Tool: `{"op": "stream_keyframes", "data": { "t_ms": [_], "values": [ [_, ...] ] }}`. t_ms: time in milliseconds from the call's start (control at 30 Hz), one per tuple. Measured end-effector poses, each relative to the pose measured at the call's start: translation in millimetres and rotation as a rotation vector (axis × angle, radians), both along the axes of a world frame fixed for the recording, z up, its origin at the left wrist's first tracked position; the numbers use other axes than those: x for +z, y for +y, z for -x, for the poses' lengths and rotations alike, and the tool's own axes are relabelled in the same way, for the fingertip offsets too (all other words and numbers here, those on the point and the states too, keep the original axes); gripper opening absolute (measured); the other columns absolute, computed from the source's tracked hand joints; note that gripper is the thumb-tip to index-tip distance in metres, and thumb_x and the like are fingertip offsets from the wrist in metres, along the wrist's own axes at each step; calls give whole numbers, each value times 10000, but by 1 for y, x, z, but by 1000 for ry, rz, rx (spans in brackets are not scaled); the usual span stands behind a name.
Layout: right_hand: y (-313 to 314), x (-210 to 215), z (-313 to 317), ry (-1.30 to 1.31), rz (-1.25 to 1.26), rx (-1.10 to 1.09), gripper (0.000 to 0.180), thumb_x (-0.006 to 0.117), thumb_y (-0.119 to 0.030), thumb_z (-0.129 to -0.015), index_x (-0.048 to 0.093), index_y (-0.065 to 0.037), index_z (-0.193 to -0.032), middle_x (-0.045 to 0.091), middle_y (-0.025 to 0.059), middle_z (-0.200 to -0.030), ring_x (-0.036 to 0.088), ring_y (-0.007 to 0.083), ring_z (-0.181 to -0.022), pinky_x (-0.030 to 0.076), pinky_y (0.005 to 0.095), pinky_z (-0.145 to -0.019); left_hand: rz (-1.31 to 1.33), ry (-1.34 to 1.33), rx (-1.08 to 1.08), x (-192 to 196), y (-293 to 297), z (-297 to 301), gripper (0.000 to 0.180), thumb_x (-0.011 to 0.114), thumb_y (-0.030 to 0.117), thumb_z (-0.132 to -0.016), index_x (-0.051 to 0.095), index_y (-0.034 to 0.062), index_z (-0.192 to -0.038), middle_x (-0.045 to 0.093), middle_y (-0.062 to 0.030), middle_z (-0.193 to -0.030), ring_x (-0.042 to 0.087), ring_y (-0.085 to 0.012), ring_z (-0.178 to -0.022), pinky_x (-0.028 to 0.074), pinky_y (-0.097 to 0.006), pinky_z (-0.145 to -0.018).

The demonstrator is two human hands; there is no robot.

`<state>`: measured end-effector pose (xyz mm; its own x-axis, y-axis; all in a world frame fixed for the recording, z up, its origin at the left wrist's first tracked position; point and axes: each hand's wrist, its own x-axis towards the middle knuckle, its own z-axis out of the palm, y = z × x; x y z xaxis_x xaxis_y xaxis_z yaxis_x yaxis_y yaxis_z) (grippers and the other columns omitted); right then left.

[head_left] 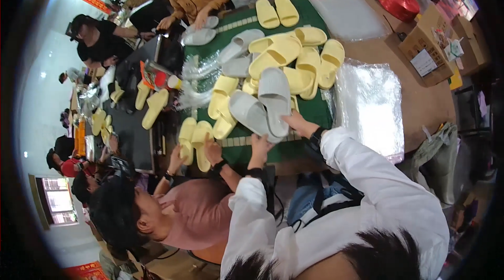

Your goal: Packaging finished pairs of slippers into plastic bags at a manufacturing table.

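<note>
I am gripping two grey slippers (pixel 262 104) on the counter (pixel 420 104): left hand (pixel 261 146) fingers closing on one, right hand (pixel 298 123) fingers on the other.

slipper pile (pixel 278 64) crowding table, plastic sheets (pixel 370 104) rightward

grey slide, left one (pixel 251 114): soft foam, open-toe, lies flat, sole down, slanted, near tabletop front edge.
grey slide, right one (pixel 274 96): same kind, touching the first, lying lengthwise, toe away, partly over yellow ones.
pair: side by side, w/ heels close together.
</note>
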<state>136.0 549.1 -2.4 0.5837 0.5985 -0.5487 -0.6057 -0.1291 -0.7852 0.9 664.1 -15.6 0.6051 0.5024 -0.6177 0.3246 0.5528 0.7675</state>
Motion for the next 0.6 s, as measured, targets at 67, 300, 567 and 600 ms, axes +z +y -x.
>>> {"op": "stream_keyframes", "data": {
  "t_ms": [67,300,567,600],
  "values": [
    [-13,-19,-7,-199,-79,-17,373,542,-98,-797,482,25,-1144,575,121,-1039,551,214,-920,442,333,-804,-68,30,-62,18,-17,-7,311,508,59,-837,353,70,-1106,511,-125,-1048,568,-218,-802,520,-342,-654],
    [-113,41,-13,-602,73,-221,596,567,-105,-824,231,-11,-1308,504,106,-1126,495,191,-1002,420,314,-855,-508,-260,-45,28,-94,-20,289,550,47,-832,361,13,-1048,549,-101,-899,557,-139,-736,465,-254,-566],
    [-332,66,-24,-539,8,-550,571,558,-48,-802,299,-21,-1310,507,137,-1124,511,201,-987,422,296,-844,-95,-473,-470,33,-258,-71,475,520,87,-858,309,20,-1278,562,-103,-1030,553,-163,-895,470,-288,-735],
    [-361,44,-26,-634,196,-557,575,562,-35,-791,309,-18,-1306,510,132,-1121,514,207,-982,419,310,-849,-109,-402,-562,28,-273,-74,479,517,97,-859,307,27,-1283,561,-103,-1034,554,-170,-896,469,-295,-737]
  ]
}}
